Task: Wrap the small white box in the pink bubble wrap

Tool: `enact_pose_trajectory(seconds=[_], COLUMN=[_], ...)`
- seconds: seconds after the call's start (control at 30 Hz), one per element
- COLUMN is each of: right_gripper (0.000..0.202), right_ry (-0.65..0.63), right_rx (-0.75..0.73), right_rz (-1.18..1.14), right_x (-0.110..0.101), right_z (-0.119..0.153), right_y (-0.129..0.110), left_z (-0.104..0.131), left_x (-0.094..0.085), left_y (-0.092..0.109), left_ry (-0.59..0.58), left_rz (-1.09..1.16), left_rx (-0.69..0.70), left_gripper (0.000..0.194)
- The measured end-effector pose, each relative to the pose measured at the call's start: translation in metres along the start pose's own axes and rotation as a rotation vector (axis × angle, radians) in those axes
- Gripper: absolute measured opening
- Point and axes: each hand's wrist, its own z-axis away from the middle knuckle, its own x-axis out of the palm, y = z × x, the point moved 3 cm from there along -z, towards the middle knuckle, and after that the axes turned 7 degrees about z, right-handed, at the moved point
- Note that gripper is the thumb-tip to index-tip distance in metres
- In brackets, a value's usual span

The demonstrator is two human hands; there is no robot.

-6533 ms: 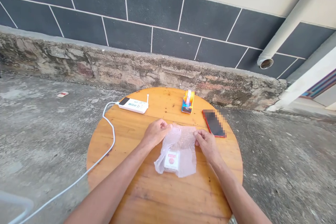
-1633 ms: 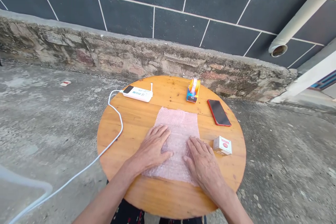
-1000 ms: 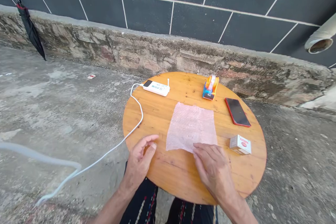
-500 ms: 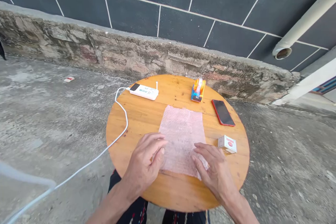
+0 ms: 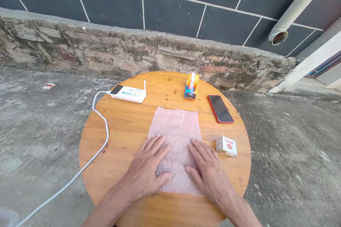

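Observation:
A sheet of pinkish bubble wrap [image 5: 177, 127] lies flat on the round wooden table [image 5: 119, 120]. Across its left edge my left hand [image 5: 147, 166] rests flat, fingers spread and thumb pointing inward. My right hand [image 5: 206, 166] lies over the right edge of the sheet, its fingers also stretched out. Neither hand holds anything; both press on the wrap. Just right of my right hand stands a small white box [image 5: 226, 146] with red print.
Toward the table's back are a white power bank [image 5: 128, 93] with a white cable [image 5: 106, 127], and a blue and orange tape dispenser [image 5: 191, 87]. A red-edged phone [image 5: 220, 109] lies at the right. Behind the table runs a stone wall base [image 5: 106, 53].
Both hands have flattened from a curled pose just over the sheet onto its side edges. The view has shifted, so the table appears larger and closer.

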Motion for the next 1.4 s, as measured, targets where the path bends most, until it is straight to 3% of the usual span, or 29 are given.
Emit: enact_pose_trajectory(seconds=[0.17,0.27,0.33,0.5,0.63,0.77,0.9,1.07,1.2,1.4], right_gripper=[0.018,0.014,0.019,0.061,0.058,0.052,0.043,0.043,0.044,0.046], right_ry=[0.18,0.292,0.327,0.157,0.057,0.099,0.136,0.143,0.117,0.063], right_rx=[0.152,0.291,0.367,0.376,0.441,0.491,0.27,0.033,0.005,-0.006], right_rz=[-0.027,-0.074,-0.083,-0.215,-0.28,-0.333,-0.42,-0.439,-0.438,-0.427], right_x=[-0.037,-0.056,-0.057,-0.033,-0.027,-0.039,-0.047,-0.034,-0.024,-0.023], right_z=[0.067,0.083,0.079,0.04,0.026,0.022,0.0,-0.041,-0.058,-0.057], right_y=[0.031,0.046,0.06,0.095,0.104,0.089,0.043,-0.006,-0.017,-0.024], left_z=[0.001,0.001,0.006,0.029,0.038,0.036,0.036,0.038,0.037,0.036], left_x=[0.009,0.007,0.001,-0.011,-0.002,0.005,0.007,0.006,0.003,0.001], left_y=[-0.009,-0.008,-0.001,0.028,0.047,0.052,0.049,0.047,0.046,0.044], left_ry=[0.076,0.111,0.131,0.191,0.17,0.166,0.198,0.218,0.18,0.156], left_rz=[-0.008,-0.003,0.003,0.034,0.1,0.181,0.247,0.316,0.349,0.375], left_rx=[0.042,0.061,0.066,0.066,0.096,0.072,0.046,0.016,0.012,-0.01], left_gripper=[0.068,0.066,0.063,0.042,0.032,0.031,0.03,0.029,0.027,0.024])
